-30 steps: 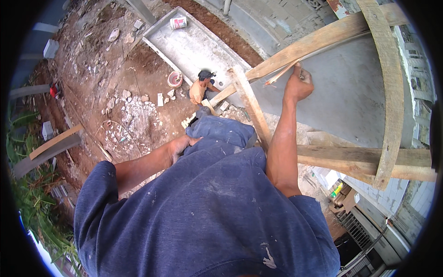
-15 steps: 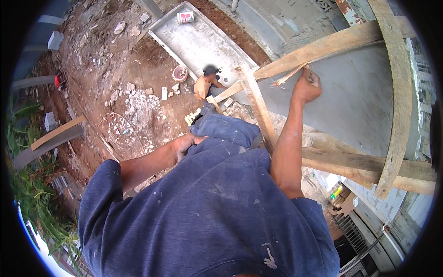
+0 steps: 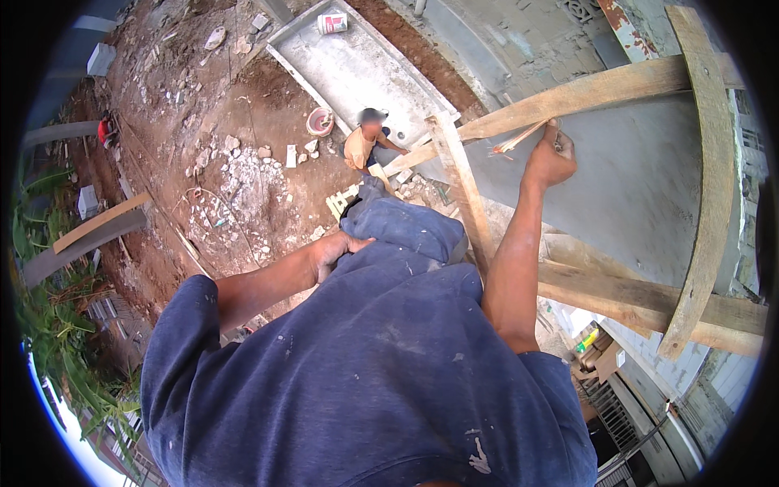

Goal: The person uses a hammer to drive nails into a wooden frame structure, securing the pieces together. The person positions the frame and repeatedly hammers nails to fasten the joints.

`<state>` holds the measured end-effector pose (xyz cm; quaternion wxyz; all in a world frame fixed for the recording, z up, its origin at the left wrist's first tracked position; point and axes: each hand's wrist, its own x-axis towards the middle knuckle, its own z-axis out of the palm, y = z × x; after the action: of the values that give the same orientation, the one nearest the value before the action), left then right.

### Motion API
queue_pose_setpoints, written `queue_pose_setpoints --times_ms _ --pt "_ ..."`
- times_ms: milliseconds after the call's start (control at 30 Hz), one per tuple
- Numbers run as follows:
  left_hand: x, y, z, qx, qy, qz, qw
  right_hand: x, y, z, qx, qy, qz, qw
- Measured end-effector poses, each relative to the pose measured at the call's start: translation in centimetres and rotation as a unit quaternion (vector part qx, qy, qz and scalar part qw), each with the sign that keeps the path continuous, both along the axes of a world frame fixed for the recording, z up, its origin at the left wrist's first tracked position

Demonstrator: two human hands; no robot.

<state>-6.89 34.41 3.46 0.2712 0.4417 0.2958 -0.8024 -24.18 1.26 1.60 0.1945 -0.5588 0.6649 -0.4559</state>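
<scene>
My right hand (image 3: 549, 156) is raised in front of a smooth grey cement wall (image 3: 617, 174), just below a long wooden plank. Its fingers are closed on one end of a thin, straw-coloured frayed bundle (image 3: 519, 139), whose loose, reddish-tipped end points left. Whether the bundle touches the wall, I cannot tell. My left hand (image 3: 339, 247) rests on my dark blue trouser leg (image 3: 402, 227), thumb stretched out and most fingers hidden. Nothing shows in that hand.
Wooden planks (image 3: 462, 183) frame the wall, one upright (image 3: 699, 187) at right. Far below, a co-worker (image 3: 361, 146) crouches beside a pale rectangular basin (image 3: 365, 73) holding a white bucket (image 3: 332, 23). A pink bucket (image 3: 320, 122) and rubble (image 3: 247, 187) lie on the dirt. Another person (image 3: 106, 130) is at far left.
The view has shifted slightly, so the surroundings sit a little further right and lower. My right hand keeps its grip on the frayed bundle. My left hand stays on my leg.
</scene>
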Motion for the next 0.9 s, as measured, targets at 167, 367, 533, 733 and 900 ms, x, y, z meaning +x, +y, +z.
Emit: queue_pose_setpoints --times_ms 167,367,533,733,900 --pt "0.2 0.4 -0.3 -0.002 0.025 0.022 0.999 -0.3 0.0 -0.6 0.024 0.016 -0.002 1.0" --pt "0.8 0.3 -0.7 -0.016 0.026 0.021 0.999 0.2 0.3 0.4 0.024 0.013 -0.009 1.0" --pt "1.2 -0.5 -0.2 -0.007 0.024 0.012 1.0 0.0 0.3 0.4 0.015 0.017 -0.015 1.0" --pt "1.4 -0.3 -0.7 -0.028 -0.009 -0.046 0.999 -0.3 0.2 -0.2 -0.016 0.039 -0.024 0.999" --pt "7.7 -3.9 -2.7 -0.237 -0.315 -0.448 0.803 -0.3 0.3 0.1 -0.026 0.057 -0.018 0.998"
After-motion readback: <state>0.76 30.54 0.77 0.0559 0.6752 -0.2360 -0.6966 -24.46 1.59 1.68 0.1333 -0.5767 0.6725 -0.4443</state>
